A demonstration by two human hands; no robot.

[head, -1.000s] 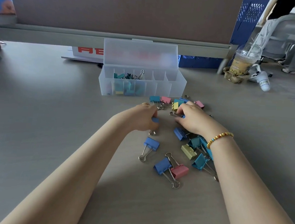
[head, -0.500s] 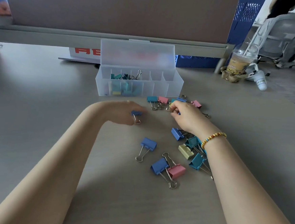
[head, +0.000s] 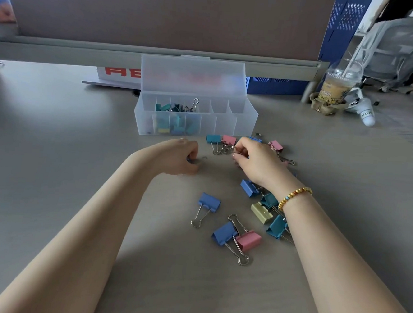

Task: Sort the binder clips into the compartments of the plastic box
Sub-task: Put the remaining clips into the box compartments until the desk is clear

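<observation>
Now your left hand (head: 181, 157) curled round a small blue clip (head: 192, 160) just in front of the plastic box (head: 242, 127), your right hand (head: 257, 160) pinching a clip's wire handle (head: 233, 150) near the box's front right corner, loose binder clips (head: 236, 235) scattered nearer you.

**Grey bench below a brown partition, office chairs to the right**

A grey bench (head: 51, 169) fills most of the view, lit softly and evenly. Along its far edge runs a pale grey rail (head: 85, 51) carrying a flat brown partition panel (head: 162, 12). To the right of the panel stands a perforated blue panel (head: 344, 26). Beyond it, on a grey floor (head: 401, 115), stand grey mesh office chairs (head: 394, 47) in brighter light.
</observation>
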